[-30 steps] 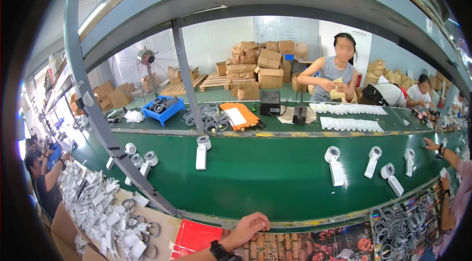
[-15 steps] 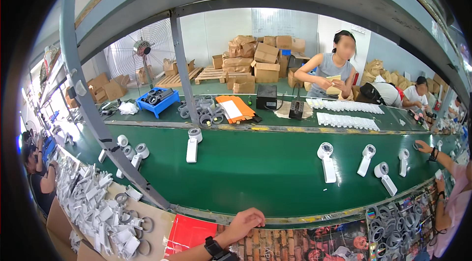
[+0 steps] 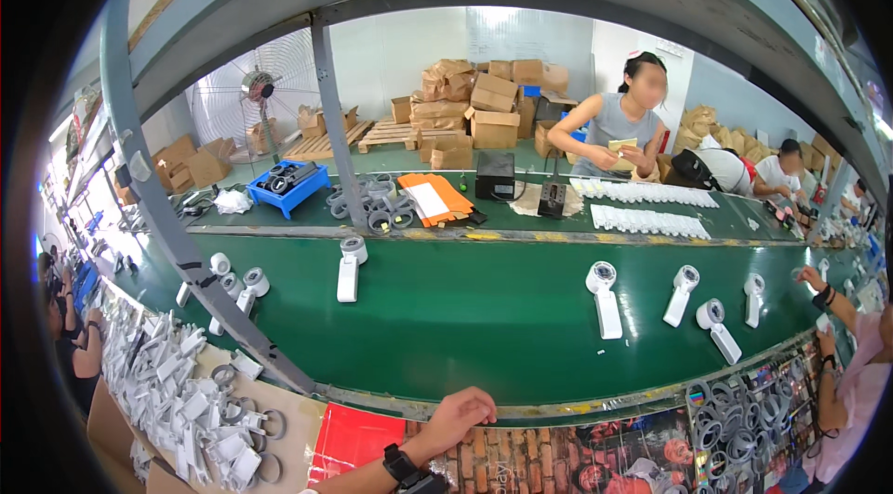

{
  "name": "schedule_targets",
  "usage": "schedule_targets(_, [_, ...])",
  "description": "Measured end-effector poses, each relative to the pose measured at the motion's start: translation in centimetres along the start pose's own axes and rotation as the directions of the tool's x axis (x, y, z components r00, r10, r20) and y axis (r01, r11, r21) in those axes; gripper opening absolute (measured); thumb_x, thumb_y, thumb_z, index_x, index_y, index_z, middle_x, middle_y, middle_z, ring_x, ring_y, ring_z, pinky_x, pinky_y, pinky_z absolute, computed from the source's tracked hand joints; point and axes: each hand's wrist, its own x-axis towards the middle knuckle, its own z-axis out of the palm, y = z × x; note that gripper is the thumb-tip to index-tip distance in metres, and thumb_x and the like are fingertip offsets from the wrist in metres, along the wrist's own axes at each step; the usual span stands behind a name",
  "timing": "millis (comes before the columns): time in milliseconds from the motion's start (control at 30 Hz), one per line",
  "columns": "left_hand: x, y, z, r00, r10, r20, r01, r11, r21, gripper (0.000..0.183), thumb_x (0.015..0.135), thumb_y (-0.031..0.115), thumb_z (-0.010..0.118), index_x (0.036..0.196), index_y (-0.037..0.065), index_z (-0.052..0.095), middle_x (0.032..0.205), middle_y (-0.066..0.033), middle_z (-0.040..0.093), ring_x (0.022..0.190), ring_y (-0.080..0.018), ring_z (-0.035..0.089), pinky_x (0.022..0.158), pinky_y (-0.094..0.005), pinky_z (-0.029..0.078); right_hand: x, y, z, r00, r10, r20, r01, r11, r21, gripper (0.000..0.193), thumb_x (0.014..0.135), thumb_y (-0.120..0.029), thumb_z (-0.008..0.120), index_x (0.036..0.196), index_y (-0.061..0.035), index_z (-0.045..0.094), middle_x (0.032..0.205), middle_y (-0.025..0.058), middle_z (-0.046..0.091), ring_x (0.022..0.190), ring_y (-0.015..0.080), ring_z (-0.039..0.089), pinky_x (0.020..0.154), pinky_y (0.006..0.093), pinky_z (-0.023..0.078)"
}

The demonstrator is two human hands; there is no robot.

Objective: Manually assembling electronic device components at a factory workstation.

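Note:
My left hand [image 3: 462,418] rests on the near metal edge of the green conveyor belt [image 3: 465,317]. Its fingers are loosely bent and slightly apart, with nothing in them. A dark wristwatch [image 3: 402,466] is on that wrist. Below the forearm lie a glossy red sheet [image 3: 355,443] and a brick-patterned printed covering [image 3: 521,461]. White handheld devices with round heads lie on the belt, one [image 3: 349,271] beyond my hand and another [image 3: 605,299] to its right. My right hand is out of the picture.
White plastic parts [image 3: 177,382] heap at the left; grey rings [image 3: 730,429] pile at the right. A slanted metal post [image 3: 200,261] crosses the left side. Across the belt, a person [image 3: 623,131] holds yellowish paper near white part rows [image 3: 651,220]. A co-worker's arm [image 3: 828,299] reaches in from the right.
The view has shifted slightly, so most things sit a little further left. My left hand stays on the belt's edge. The co-worker's hand at the right has moved slightly.

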Motion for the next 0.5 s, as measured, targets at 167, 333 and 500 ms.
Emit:
schedule_targets(167, [0.0,-0.2,-0.5,1.0,0.016,0.013,-0.017,0.999,0.037,0.01,0.091,0.005,0.049,0.096,0.0,0.055,0.087,-0.0075,0.062,0.084,-0.0143,0.059,0.077,-0.0268,0.046,0.4,4.7,-1.4,0.996,0.062,-0.072,-0.07,0.99,-0.124,0.051,0.094,-0.038,0.047,0.14,-0.0185,0.034,0.143,0.0132,0.031,0.121,0.0363,0.04,0.095,0.0471,0.041])
schedule_targets(333, [0.0,-0.4,0.0,0.999,0.038,0.007,-0.038,0.999,0.032,0.009,0.091,0.004,0.049,0.096,0.0,0.055,0.087,-0.0079,0.062,0.083,-0.0144,0.059,0.076,-0.0271,0.047,-0.1,6.0,-2.5,0.965,0.169,-0.203,-0.241,0.879,-0.413,0.058,0.093,-0.037,0.048,0.138,-0.0076,0.028,0.128,0.015,0.043,0.103,0.0237,0.047,0.084,0.0338,0.042])
schedule_targets(500, [-0.2,-0.2,0.1,0.996,0.09,0.018,-0.09,0.996,-0.015,0.008,0.09,0.005,0.05,0.094,0.001,0.056,0.084,-0.0056,0.061,0.079,-0.0138,0.059,0.073,-0.0263,0.047,0.5,1.8,1.6,0.985,-0.07,-0.16,0.017,0.952,-0.307,0.055,0.091,-0.025,0.049,0.135,-0.0006,0.027,0.123,0.0113,0.037,0.098,0.0231,0.043,0.083,0.0354,0.041])
